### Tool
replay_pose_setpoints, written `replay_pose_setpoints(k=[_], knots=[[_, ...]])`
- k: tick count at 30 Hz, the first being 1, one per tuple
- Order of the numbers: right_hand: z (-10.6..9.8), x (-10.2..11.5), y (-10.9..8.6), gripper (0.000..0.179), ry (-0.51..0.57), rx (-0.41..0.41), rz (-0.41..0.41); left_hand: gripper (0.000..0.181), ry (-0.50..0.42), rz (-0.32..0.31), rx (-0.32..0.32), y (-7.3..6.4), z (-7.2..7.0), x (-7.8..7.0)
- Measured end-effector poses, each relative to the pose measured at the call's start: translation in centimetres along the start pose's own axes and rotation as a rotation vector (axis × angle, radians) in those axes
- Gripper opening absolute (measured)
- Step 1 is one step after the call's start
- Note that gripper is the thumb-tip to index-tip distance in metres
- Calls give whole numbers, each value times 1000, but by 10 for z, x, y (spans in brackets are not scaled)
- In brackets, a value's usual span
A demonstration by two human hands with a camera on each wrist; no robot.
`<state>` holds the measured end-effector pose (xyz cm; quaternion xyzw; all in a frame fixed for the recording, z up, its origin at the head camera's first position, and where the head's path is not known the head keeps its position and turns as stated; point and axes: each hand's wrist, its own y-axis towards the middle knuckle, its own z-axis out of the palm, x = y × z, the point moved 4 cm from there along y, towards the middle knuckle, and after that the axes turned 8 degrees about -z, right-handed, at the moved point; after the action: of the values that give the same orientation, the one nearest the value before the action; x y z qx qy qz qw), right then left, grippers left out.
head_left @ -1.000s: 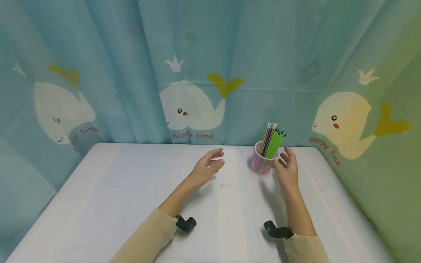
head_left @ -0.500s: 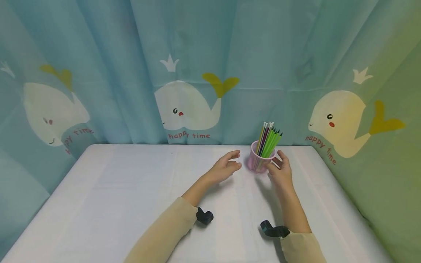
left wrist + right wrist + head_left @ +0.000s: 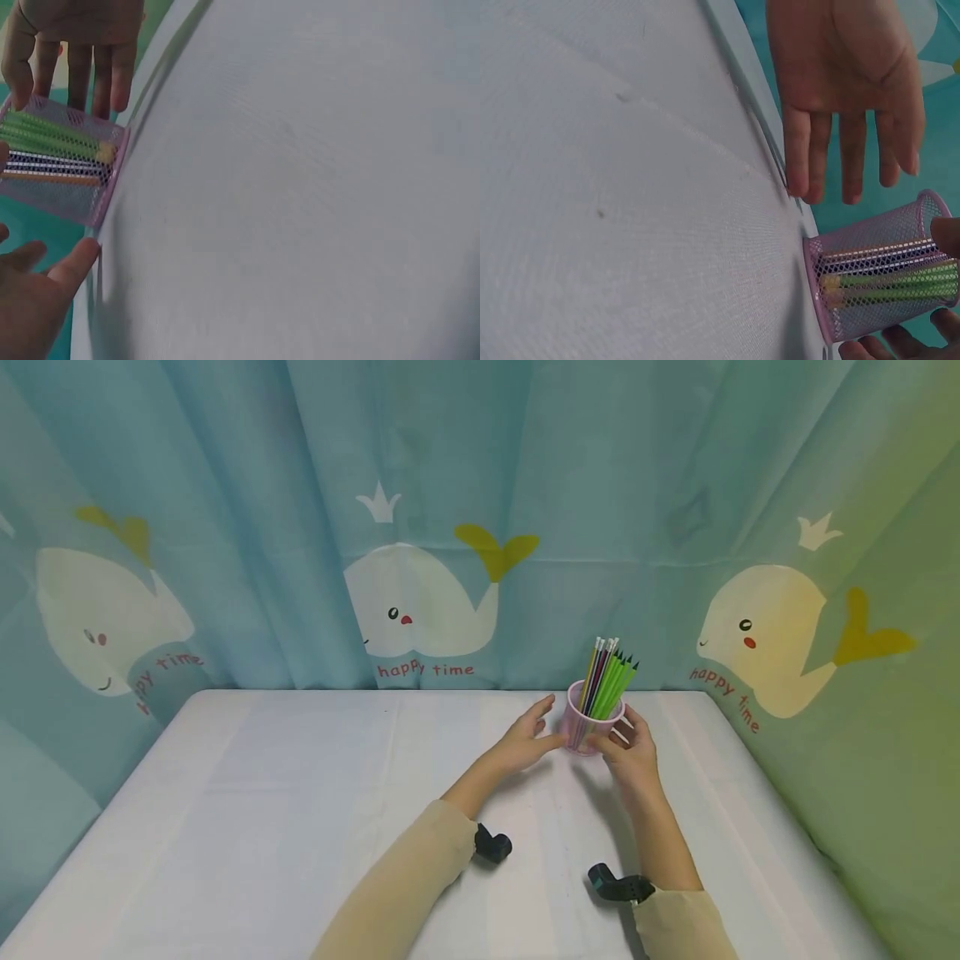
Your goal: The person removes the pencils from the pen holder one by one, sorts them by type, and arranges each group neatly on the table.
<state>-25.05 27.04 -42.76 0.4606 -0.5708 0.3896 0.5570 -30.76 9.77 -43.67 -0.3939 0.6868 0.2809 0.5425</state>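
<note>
A pink mesh pencil cup (image 3: 576, 727) stands upright near the table's far edge, right of centre. It holds several green pencils (image 3: 615, 685), sharpened tips up, and several darker and yellow pencils (image 3: 597, 672), eraser ends up. My left hand (image 3: 517, 745) is just left of the cup, fingers apart and thumb pointing at its lower side. My right hand (image 3: 633, 756) is at the cup's right side; its thumb overlaps the front and its fairly straight fingers reach along the far side. In the left wrist view, the right fingertips (image 3: 101, 105) lie right at the mesh.
A white cloth covers the table (image 3: 300, 827). Behind it hangs a blue-green curtain (image 3: 600, 485) printed with whales, close beyond the cup. Black wrist cameras (image 3: 493, 843) sit at both cuffs.
The left hand has moved right, up to the cup's left side. The right hand has edged in closer around the cup's right side. The cup's place on the table looks unchanged.
</note>
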Motion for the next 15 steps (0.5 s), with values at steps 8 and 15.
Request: replay_pose_setpoints(k=[8,15], knots=[[4,0,-1,88,-7,15,-23,73,-16,72,79,4,11,0],[3,1,-3,87,-39,27,-21,74,-40,76,82,2,11,-2]])
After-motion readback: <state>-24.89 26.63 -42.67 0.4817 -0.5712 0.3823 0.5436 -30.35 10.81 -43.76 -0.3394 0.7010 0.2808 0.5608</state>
